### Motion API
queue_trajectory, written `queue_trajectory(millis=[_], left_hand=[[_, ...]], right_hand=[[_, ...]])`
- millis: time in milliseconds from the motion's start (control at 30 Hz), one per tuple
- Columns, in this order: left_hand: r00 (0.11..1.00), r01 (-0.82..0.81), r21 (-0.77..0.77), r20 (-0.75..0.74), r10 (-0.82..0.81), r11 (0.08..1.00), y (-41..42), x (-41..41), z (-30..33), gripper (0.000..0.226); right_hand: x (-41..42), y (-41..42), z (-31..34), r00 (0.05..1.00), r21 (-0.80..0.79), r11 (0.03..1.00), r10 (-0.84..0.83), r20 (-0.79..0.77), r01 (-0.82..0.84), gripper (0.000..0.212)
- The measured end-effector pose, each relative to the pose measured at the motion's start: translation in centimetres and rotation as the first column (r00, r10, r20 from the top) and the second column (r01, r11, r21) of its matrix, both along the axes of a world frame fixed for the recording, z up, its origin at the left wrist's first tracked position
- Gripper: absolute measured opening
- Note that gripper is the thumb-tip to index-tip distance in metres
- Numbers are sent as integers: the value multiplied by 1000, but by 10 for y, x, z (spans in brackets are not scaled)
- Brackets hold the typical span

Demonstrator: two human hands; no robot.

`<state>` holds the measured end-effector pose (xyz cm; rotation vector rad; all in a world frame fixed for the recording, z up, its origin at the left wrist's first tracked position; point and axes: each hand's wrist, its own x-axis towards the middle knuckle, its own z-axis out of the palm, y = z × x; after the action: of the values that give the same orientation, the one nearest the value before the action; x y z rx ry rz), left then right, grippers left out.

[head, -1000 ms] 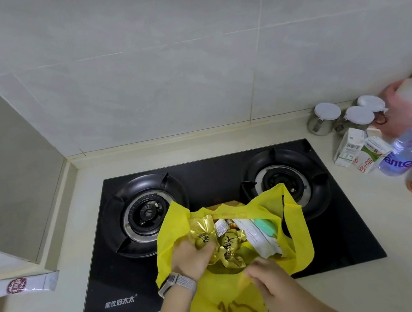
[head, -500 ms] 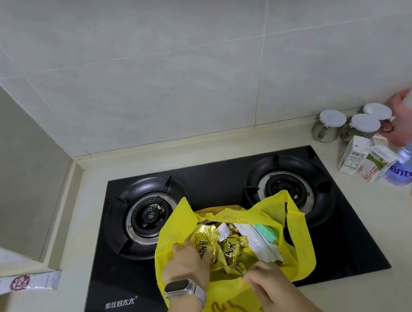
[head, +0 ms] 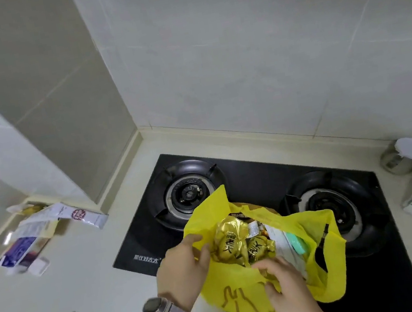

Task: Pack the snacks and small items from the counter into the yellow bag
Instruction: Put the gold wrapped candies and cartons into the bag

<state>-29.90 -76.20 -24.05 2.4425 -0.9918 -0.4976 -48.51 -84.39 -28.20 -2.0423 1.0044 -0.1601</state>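
yellow bag (head: 251, 279) on stove, rim in both hands' grip, left hand (head: 182, 268), right hand (head: 285, 283)

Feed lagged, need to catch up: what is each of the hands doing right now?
Left hand: grips the near-left rim of the yellow bag, holding it open.
Right hand: pinches the bag's front edge, beside the gold snack packets.
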Motion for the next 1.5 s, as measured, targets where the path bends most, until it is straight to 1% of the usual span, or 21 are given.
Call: queue_trajectory(millis=[33, 100, 167, 267, 367, 467, 567, 667, 733, 800, 867, 967, 1033, 1100, 1300, 1500], left_hand=[[999, -33, -32, 3, 34, 999, 10, 2, 3, 27], [995, -100, -48, 25, 101, 994, 33, 6, 8, 24], [985, -168, -13, 47, 168, 986, 57, 11, 10, 26], [970, -237, 65, 76, 232, 969, 91, 21, 11, 30], [956, -289, 113, 93, 279, 951, 120, 34, 13, 31], [942, -331, 135, 110, 318, 934, 146, 50, 15, 32], [935, -349, 141, 118, 335, 926, 168, 68, 14, 34], [935, -349, 141, 117, 334, 926, 189, 92, 12, 36], [940, -338, 157, 112, 323, 928, 205, 111, 11, 37], [948, -313, 170, 112, 297, 934, 223, 130, 11, 37], [955, -290, 172, 112, 274, 941, 244, 151, 11, 38], [961, -266, 184, 127, 245, 946, 272, 182, 8, 39], [965, -248, 206, 134, 224, 946, 287, 200, 6, 41], [970, -227, 226, 137, 200, 947, 299, 216, 5, 42], [975, -205, 201, 133, 180, 958, 315, 246, -2, 43], [978, -205, 212, 87, 191, 956, 306, 264, -14, 45]], right_hand=[[2, 0, 2, 999, 5, 1000, 14, 30, -14, 53], [9, 1, 7, 995, 11, 999, 48, 85, -49, 55], [18, 1, 9, 988, 16, 994, 103, 113, -105, 55], [35, 3, 14, 970, 4, 976, 218, 106, -220, 50], [54, 8, 17, 942, -86, 943, 328, 79, -321, 41], [73, 17, 19, 923, -228, 897, 385, -16, -378, 32], [95, 29, 24, 914, -335, 850, 385, -129, -406, 31], [123, 50, 27, 914, -418, 821, 289, -285, -390, 31], [142, 68, 26, 930, -441, 832, 222, -291, -337, 33], [164, 90, 29, 926, -476, 809, 210, -313, -344, 34], [189, 108, 28, 927, -466, 808, 260, -269, -361, 35], [226, 136, 23, 915, -388, 832, 324, -242, -397, 40], [249, 154, 20, 902, -335, 841, 358, -242, -424, 41], [268, 167, 17, 892, -326, 834, 384, -238, -446, 42], [306, 191, 8, 864, -284, 822, 427, -268, -494, 41], [346, 184, -1, 833, -272, 801, 440, -336, -533, 46]])
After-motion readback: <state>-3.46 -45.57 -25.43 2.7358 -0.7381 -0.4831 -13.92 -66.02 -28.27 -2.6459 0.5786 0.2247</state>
